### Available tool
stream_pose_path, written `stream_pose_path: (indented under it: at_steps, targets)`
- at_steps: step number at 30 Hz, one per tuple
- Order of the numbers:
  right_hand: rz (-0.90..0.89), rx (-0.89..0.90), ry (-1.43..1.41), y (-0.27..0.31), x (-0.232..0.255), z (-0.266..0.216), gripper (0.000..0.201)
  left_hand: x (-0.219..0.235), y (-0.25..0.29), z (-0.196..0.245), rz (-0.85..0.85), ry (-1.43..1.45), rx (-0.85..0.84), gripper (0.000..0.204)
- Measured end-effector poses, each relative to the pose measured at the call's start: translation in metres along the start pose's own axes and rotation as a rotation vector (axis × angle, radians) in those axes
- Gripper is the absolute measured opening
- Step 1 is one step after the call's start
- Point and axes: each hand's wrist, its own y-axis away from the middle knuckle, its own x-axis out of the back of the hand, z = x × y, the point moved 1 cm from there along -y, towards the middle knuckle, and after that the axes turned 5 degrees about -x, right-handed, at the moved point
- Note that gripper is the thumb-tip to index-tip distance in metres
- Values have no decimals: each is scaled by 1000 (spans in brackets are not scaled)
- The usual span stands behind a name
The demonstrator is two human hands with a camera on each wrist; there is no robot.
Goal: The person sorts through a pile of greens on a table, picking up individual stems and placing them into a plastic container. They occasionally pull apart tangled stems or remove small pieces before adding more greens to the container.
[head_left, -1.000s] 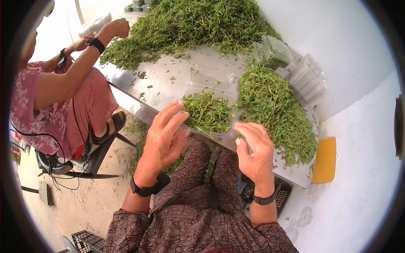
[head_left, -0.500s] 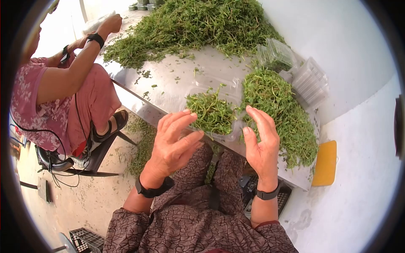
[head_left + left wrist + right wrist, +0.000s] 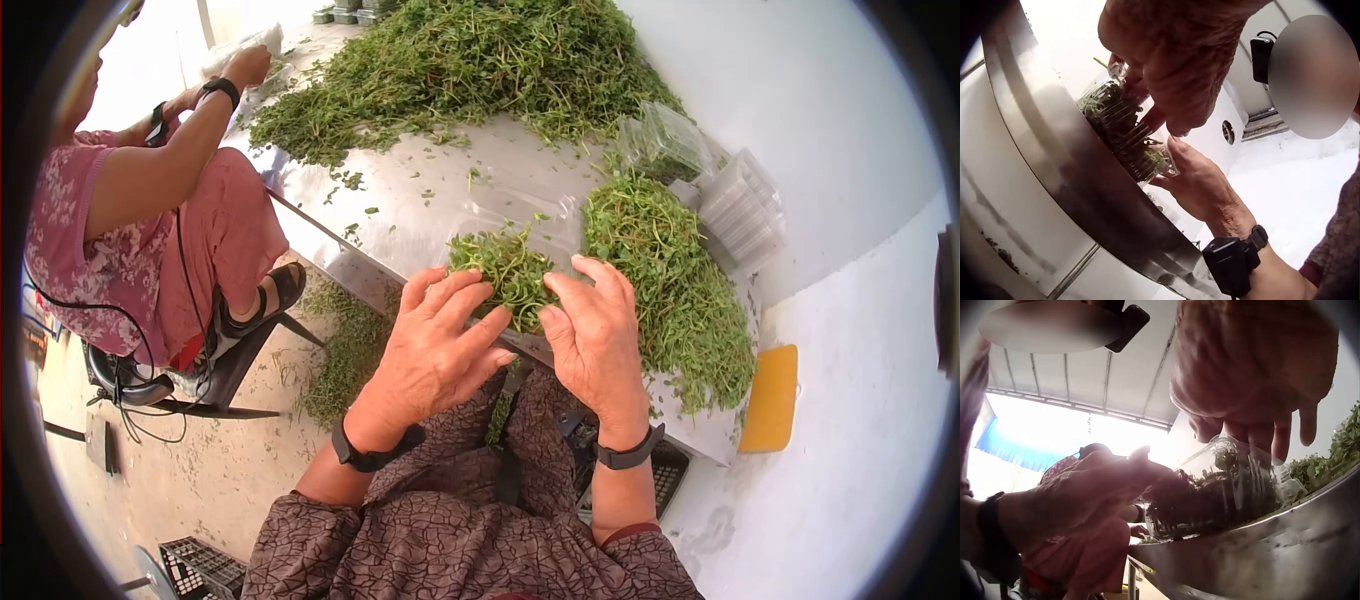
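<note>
A clear plastic clamshell box (image 3: 1250, 481) stands at the table's near edge, its lid (image 3: 555, 222) folded back flat. Leafy green stems (image 3: 505, 262) fill it and rise above the rim. My left hand (image 3: 435, 335) lies over the box's left side, fingers spread with their tips on the greens. From the right, my right hand (image 3: 597, 340) reaches over the other side, fingertips at the greens and rim. Both hands hide the near part of the box in the head view.
A loose heap of greens (image 3: 665, 290) lies right of the box, a much larger pile (image 3: 490, 70) behind. Stacked empty boxes (image 3: 742, 210) and a filled one (image 3: 668, 145) stand by the wall. Another person (image 3: 130, 210) sits at left. A yellow board (image 3: 770, 398) is beside the table (image 3: 410, 190).
Both hands, held apart above the box half a second ago, have come down and inward onto the greens. The seated person's raised hand has moved slightly left and down.
</note>
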Motion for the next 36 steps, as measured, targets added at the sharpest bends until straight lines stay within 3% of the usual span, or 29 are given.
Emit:
stream_pose_path:
  at_steps: [5, 11, 17, 27, 36]
  targets:
    - [-58, 17, 37, -2, 0, 1, 27, -3, -4, -1, -7, -9, -17, 34]
    - [62, -16, -65, -3, 9, -4, 33, -3, -4, -2, -3, 8, -15, 31]
    - [-19, 81, -135, -6, 3, -11, 37, -4, -5, -2, 2, 15, -20, 30]
    - [-53, 74, -229, -5, -9, -8, 33, -6, -9, 1, 48, 6, 35, 33]
    - [-28, -3, 116, -6, -9, -6, 28, -2, -14, 2, 2, -86, 26, 34]
